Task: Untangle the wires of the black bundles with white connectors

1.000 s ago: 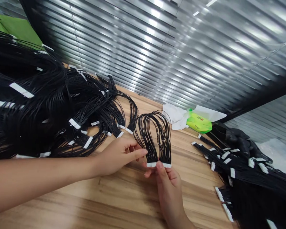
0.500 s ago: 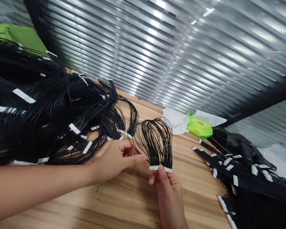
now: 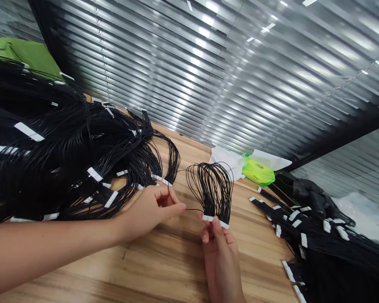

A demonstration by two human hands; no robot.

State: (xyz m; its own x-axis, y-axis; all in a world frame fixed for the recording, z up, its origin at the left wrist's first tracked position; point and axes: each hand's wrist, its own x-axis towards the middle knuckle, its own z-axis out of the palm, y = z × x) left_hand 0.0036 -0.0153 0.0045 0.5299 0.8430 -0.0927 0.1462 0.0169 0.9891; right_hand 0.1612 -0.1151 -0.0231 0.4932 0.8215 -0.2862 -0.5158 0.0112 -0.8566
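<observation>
Low in the centre of the frame, over the wood-grain tabletop (image 3: 151,269), the right hand (image 3: 221,252) has its thumb pressed over two white end strips (image 3: 224,225), pinning the looped wire bundle (image 3: 208,202) upright, mid-frame. Just left of it, the left hand (image 3: 158,206) is narrowed to a thumb-and-finger pinch, and there it is — one single strand (image 3: 194,209) stretched between that pinch and the bundle's base! The sound play, I'd judge: keep the right thumb firm so the strips don't twist, work one wire at a time, and tension it gently along its own line, clear of its neighbours. The danger sits close by — the big cable heap (image 3: 66,147) fills the left of the frame, its outlying loop (image 3: 172,168) just beyond the left fingers and likely to snag a slack wire. Over at lower right, a second cable pile (image 3: 334,261) lies well apart. Past the bundle come crumpled white paper (image 3: 225,162) and a bright green packet (image 3: 258,172), neither looking like an obstacle; a green cloth (image 3: 25,54) shows upper left, and the ridged metal wall (image 3: 177,63) backs it all.
</observation>
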